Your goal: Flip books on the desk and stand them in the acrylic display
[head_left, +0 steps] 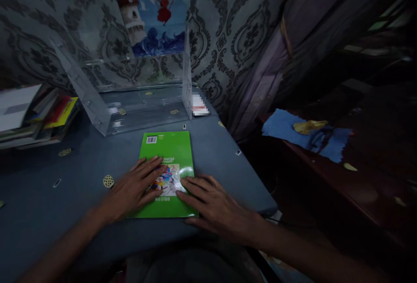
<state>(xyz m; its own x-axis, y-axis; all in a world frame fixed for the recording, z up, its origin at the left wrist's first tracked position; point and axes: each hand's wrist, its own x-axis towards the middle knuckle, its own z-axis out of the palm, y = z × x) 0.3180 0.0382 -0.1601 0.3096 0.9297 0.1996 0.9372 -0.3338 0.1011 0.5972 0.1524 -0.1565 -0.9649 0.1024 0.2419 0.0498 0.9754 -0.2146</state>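
A green book (pixel 166 148) lies closed on the grey-blue covered table (pixel 224 170), near its front edge. On its cover are a barcode at the far left corner and a colourful picture in the middle. My left hand (pixel 138 185) rests on the left side of the cover, fingers stretched out. Across the book's right edge lies my right hand (pixel 210 198), also flat with its fingers extended. Neither hand grips the book. Behind it stands a clear plastic rack (pixel 148 120) with upright side panels.
A stack of books and papers (pixel 29 118) sits at the table's left. Beside the rack's right panel is a white item (pixel 199 106), partly blurred out. To the right, a dark red surface (pixel 361 187) bears a blue cloth (pixel 283 124). A curtain (pixel 260 74) hangs behind.
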